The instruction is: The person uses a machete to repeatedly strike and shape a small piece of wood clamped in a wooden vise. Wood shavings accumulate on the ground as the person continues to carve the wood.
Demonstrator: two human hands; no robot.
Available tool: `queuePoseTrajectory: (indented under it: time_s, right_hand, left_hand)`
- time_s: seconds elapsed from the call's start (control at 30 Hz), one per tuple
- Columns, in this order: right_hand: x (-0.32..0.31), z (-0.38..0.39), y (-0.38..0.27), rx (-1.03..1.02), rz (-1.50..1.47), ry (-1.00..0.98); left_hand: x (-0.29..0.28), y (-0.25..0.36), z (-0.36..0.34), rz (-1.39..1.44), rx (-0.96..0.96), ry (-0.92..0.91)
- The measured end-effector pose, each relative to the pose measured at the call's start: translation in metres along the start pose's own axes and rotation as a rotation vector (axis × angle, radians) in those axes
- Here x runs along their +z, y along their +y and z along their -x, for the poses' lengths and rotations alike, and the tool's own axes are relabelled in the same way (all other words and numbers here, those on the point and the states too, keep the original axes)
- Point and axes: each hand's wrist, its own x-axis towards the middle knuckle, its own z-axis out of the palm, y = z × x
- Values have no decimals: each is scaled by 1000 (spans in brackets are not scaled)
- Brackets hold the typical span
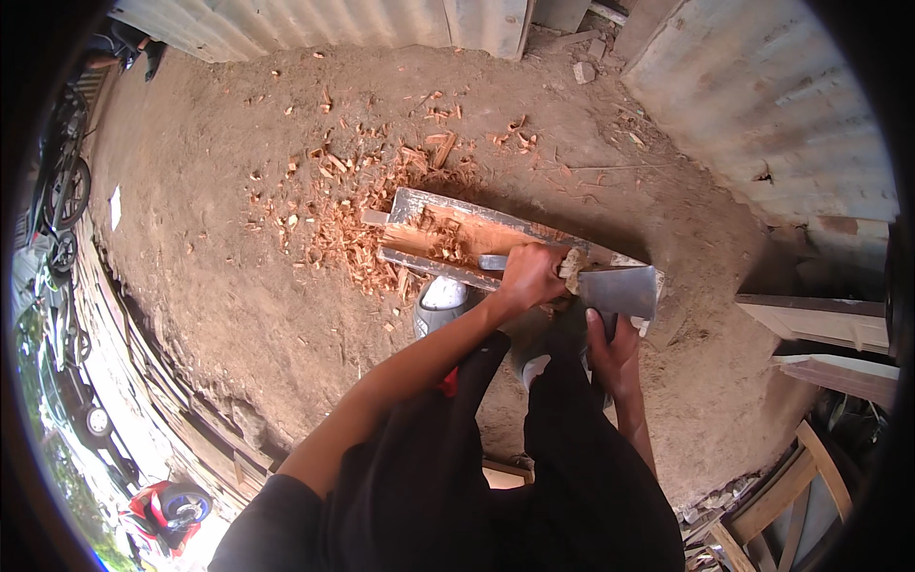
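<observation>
My left hand (530, 278) is closed round a chisel, its metal blade (492, 262) pointing left into a hollowed wooden piece (524, 227) with worn painted edges. The chisel's battered wooden end (572, 269) sticks out right of my fist. My right hand (610, 348) grips the dark handle of a cleaver-like tool, whose broad metal blade (618, 291) is beside that end; whether they touch I cannot tell. Reddish shavings (438, 238) lie inside the hollow. A white-topped shoe (443, 297) is near its lower edge.
Shavings (348, 238) litter the dirt ground (200, 296). Corrugated panels (762, 114) stand at top and right, boards (829, 324) and a wooden frame (805, 467) at lower right. Motorbikes (176, 510) and a car (91, 410) are along the left; a person's leg (143, 52) shows top left.
</observation>
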Motion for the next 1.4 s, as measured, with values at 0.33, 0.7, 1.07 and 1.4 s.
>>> queuePoseTrajectory:
  time_s: [0.33, 0.7, 1.07, 1.4]
  right_hand:
    - [-3, -7, 3, 50, -4, -42]
    - [-29, -15, -23, 78, 61, -133]
    - [-23, -6, -20, 62, -65, -27]
    - [-7, 3, -3, 64, -30, 3]
  left_hand:
    - [-1, -6, 3, -1, -2, 48]
    - [2, -8, 5, -63, -13, -37]
    - [1, -13, 8, -53, 30, 10]
    - [2, -14, 15, -88, 40, -51]
